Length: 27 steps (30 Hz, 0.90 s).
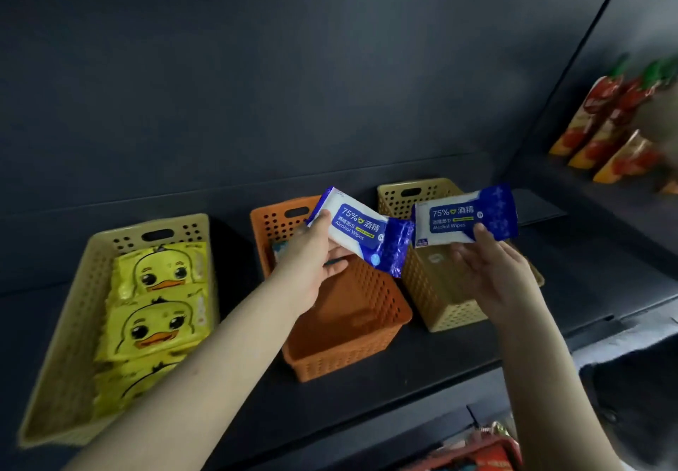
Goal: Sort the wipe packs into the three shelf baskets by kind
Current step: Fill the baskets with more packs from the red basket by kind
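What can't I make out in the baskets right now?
- Head view: orange basket contents, mostly behind the left hand and its alcohol wipe pack; only a bluish corner shows.
- Head view: inside of the right yellow basket, covered by the right hand and second alcohol pack.
- Head view: lowest duck packs in the left basket, blurred.

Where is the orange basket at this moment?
Head view, centre: the orange basket stands on the shelf between the left yellow basket and the right yellow basket.

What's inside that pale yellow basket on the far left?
Yellow duck-face wipe packs lie overlapping in a row in the left basket; at least three show. Whatever is under them is covered, and the person's left arm hides the near right corner.
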Each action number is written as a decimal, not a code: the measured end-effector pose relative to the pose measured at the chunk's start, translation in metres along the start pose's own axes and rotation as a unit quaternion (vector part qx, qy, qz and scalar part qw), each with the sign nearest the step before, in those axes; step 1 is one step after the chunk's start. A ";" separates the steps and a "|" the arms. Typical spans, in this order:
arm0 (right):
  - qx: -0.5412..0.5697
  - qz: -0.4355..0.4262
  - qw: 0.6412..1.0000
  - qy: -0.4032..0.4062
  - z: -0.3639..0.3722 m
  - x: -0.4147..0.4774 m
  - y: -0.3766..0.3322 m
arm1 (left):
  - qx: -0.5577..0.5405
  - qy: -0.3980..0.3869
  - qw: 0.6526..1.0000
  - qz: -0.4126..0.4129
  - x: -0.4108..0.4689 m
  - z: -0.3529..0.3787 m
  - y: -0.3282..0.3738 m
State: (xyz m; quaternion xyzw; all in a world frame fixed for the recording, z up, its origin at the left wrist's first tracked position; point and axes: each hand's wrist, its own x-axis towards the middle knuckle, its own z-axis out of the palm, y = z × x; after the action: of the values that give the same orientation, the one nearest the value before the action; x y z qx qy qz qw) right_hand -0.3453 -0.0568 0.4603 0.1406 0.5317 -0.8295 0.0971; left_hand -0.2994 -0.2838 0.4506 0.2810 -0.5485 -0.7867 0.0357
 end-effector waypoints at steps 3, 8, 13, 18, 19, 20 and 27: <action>-0.065 0.008 0.997 0.050 -0.005 0.026 -0.013 | 0.000 0.003 1.000 -0.021 0.020 0.019 0.000; -0.199 -0.006 0.974 0.108 -0.005 0.060 -0.022 | -0.018 -0.025 0.999 -0.042 0.038 0.030 -0.002; -0.258 -0.023 0.959 0.115 -0.006 0.088 -0.024 | -0.042 -0.041 0.997 -0.049 0.051 0.031 -0.001; -0.277 0.058 0.955 0.093 0.004 0.131 -0.015 | -0.044 -0.024 0.998 -0.044 0.065 0.035 0.004; -0.281 0.077 0.952 0.092 0.007 0.140 -0.010 | -0.038 -0.020 0.998 -0.044 0.068 0.036 0.005; -0.291 0.093 0.948 0.088 0.011 0.147 -0.005 | -0.035 -0.017 0.998 -0.044 0.071 0.036 0.006; -0.294 0.179 0.933 0.106 0.018 0.182 0.020 | -0.086 0.020 0.995 -0.041 0.091 0.033 0.009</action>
State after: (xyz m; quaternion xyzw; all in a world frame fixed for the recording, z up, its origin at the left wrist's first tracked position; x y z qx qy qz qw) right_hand -0.5134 -0.0839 0.3894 0.2851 0.7252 -0.5853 0.2241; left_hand -0.3939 -0.2932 0.4298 0.3147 -0.4658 -0.8262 0.0379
